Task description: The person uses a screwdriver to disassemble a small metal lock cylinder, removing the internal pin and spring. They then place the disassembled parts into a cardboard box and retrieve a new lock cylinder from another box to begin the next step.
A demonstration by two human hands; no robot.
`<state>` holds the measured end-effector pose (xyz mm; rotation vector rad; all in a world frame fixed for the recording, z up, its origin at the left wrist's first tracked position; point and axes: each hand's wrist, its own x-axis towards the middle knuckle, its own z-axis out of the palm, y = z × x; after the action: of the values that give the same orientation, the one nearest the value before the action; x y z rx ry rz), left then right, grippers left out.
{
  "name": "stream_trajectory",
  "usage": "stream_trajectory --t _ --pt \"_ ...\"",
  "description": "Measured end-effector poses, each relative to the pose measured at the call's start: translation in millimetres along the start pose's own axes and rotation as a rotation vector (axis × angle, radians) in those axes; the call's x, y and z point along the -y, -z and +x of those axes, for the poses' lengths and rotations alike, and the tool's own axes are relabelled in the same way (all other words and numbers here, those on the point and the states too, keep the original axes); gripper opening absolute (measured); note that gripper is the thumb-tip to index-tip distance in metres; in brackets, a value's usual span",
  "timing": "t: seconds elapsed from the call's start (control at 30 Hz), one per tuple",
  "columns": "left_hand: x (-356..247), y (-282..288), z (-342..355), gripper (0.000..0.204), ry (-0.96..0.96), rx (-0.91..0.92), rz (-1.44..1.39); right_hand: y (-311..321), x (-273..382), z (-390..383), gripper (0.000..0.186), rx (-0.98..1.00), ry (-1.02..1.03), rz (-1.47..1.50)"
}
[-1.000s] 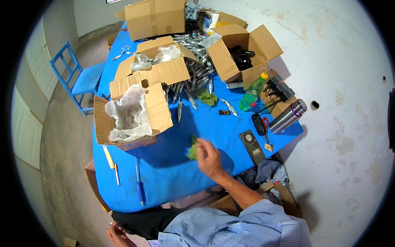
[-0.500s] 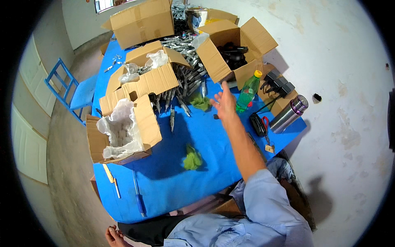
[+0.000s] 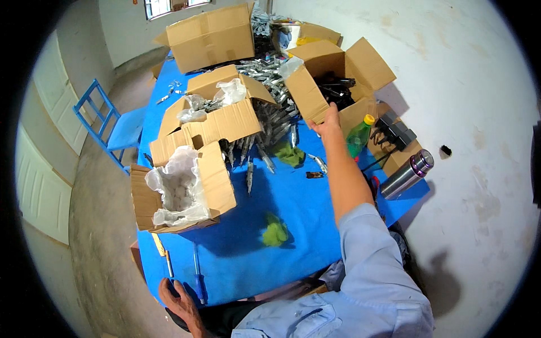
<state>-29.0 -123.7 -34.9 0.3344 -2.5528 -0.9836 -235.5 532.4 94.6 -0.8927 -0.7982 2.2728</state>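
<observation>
My right hand (image 3: 328, 123) is reached out over the table, with its thumb and fingers closed on the near corner of an open cardboard box (image 3: 307, 93). Inside that box lie black parts (image 3: 336, 90), partly shaded. At the near left table edge is my left hand (image 3: 179, 299), its thumb and fingers apart and nothing between them. Just beyond its fingertips lies a thin white-and-brown stick (image 3: 169, 263). A blue-handled screwdriver (image 3: 199, 284) rests beside it. Below my right wrist are a small silver piece (image 3: 319, 163) and a flat brown piece (image 3: 314, 175).
Silver pieces (image 3: 276, 121) are heaped mid-table between open cartons (image 3: 225, 124). A plastic-lined box (image 3: 217, 180) stands at left. Green cloths (image 3: 275, 232) lie on the blue cover. At right stand a green bottle (image 3: 359, 138), black adapters (image 3: 394, 130) and a steel flask (image 3: 407, 176).
My right hand has moved from beside the green bottle onto the corner of the box. My left hand has risen from below the table to its near edge. The whole view has shifted slightly.
</observation>
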Motion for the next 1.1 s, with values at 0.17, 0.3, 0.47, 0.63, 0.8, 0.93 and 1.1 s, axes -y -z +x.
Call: stream_trajectory --t 0.17,0.3,0.47,0.63,0.8,0.93,1.1 --pt "-10 -11 3 0.034 -0.121 -0.065 0.128 1 0 18 0.040 -0.083 0.111 0.055" --pt "-4 -15 2 0.034 -0.162 -0.120 0.123 -8 -8 6 0.041 -0.095 0.252 0.088" --pt "-3 -14 2 0.035 -0.154 -0.110 0.127 -33 -3 -19 0.039 0.100 0.323 0.089" --pt "-10 -11 2 0.035 -0.183 -0.112 0.120 -84 4 -55 0.037 0.156 0.350 0.083" --pt "-8 -10 3 0.037 -0.177 -0.133 0.118 -108 4 -129 0.034 0.215 0.379 -0.012" --pt "-11 -6 3 0.038 -0.184 -0.127 0.030 -100 7 -199 0.034 0.391 0.347 -0.116" --pt "-13 14 12 0.038 -0.017 -0.084 -0.341 -63 -6 -309 0.035 0.495 0.312 -0.276"
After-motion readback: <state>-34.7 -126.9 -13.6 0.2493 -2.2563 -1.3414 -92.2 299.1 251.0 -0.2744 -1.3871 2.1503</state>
